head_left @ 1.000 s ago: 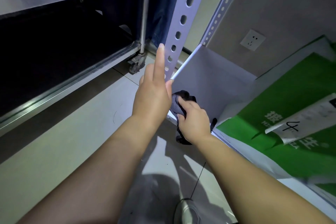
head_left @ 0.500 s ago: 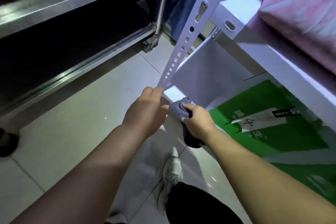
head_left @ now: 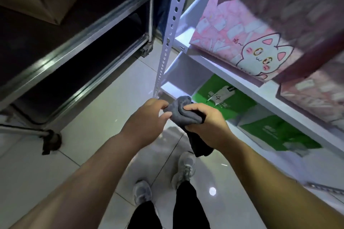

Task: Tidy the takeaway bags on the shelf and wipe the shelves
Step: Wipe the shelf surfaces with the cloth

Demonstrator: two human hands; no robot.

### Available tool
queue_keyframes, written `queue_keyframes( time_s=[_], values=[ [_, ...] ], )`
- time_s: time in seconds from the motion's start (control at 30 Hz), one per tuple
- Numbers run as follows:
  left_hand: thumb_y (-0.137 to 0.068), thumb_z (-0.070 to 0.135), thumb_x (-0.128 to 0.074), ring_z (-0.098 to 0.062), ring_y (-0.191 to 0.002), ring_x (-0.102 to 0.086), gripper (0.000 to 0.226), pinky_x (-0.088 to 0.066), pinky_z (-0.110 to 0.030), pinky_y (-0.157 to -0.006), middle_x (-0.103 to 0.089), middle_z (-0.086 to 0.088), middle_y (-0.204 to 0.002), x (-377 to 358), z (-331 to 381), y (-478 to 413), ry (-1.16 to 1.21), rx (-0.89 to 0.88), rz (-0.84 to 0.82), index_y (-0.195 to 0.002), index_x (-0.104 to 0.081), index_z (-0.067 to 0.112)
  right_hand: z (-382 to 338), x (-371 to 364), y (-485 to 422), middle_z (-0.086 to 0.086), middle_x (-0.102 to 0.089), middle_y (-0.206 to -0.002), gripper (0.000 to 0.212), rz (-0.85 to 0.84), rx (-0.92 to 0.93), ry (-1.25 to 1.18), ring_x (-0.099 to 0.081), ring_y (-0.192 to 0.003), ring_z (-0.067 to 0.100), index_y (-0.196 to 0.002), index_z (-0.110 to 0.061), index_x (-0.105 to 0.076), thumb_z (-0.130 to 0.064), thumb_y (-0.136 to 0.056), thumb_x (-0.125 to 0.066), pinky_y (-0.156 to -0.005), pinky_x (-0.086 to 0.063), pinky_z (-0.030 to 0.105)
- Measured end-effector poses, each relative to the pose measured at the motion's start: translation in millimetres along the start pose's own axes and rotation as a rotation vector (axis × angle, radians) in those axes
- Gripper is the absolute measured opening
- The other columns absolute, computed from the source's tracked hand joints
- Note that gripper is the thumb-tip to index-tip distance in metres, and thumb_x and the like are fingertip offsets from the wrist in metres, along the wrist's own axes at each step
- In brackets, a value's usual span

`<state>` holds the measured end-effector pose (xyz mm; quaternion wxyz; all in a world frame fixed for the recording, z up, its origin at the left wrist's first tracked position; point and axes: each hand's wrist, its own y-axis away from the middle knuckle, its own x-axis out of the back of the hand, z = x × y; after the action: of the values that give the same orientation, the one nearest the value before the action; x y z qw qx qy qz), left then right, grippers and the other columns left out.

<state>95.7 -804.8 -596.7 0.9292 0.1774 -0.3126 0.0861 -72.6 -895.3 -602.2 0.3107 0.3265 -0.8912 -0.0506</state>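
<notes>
A dark grey cloth (head_left: 183, 112) is bunched between both hands in front of the white shelf unit (head_left: 219, 69). My right hand (head_left: 205, 120) grips the cloth, and its loose end hangs below the fist. My left hand (head_left: 149, 117) pinches the cloth's left edge with thumb and fingers. Green takeaway bags (head_left: 230, 103) lie on the lower shelf, one with a white slip marked by hand. A pink bag with a cartoon cat (head_left: 242, 42) stands on the shelf above.
The perforated white upright (head_left: 168, 37) of the shelf rises just beyond my hands. A dark metal trolley on castors (head_left: 74, 48) stands to the left. Pale glossy floor tiles (head_left: 96, 121) lie between them, with my grey shoes (head_left: 183, 169) below.
The view has risen from low by the bottom shelf to standing height. My left hand left the upright and now pinches the cloth. The cloth came off the shelf edge.
</notes>
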Motion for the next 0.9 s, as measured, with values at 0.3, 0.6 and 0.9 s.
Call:
queue_keyframes(
  time_s=[0.3,0.6,0.9],
  values=[
    [-0.086,0.027,-0.063,0.005,-0.077,-0.055,0.019,-0.039,-0.008,-0.061,-0.053,0.017,-0.094,46,119,42,0.131,-0.171,-0.035,-0.080,-0.053,0.041,-85,93,92,-0.010,-0.062,-0.096,0.037,0.107,0.082,-0.206,-0.059,-0.090,0.004,-0.091,-0.026,-0.058,-0.014,-0.066,-0.082,-0.080,-0.046,0.018],
    [-0.086,0.014,-0.062,-0.001,-0.088,-0.049,0.027,-0.040,-0.010,-0.072,-0.046,0.006,-0.101,40,246,103,-0.040,-0.501,-0.022,-0.108,-0.057,0.028,-115,181,188,-0.022,-0.059,-0.078,0.041,0.334,0.180,-0.247,-0.060,-0.076,0.013,-0.101,-0.036,-0.045,-0.006,-0.083,-0.067,-0.072,-0.054,0.030],
    [-0.084,0.034,-0.065,-0.005,-0.085,-0.044,0.027,-0.033,-0.014,-0.071,-0.037,0.003,-0.100,-15,339,180,-0.214,-0.520,-0.024,-0.109,-0.060,0.025,-112,277,322,-0.008,-0.068,-0.084,0.027,0.534,0.272,-0.060,-0.065,-0.085,0.016,-0.080,-0.036,-0.063,-0.009,-0.083,-0.065,-0.074,-0.054,0.029]
  ],
)
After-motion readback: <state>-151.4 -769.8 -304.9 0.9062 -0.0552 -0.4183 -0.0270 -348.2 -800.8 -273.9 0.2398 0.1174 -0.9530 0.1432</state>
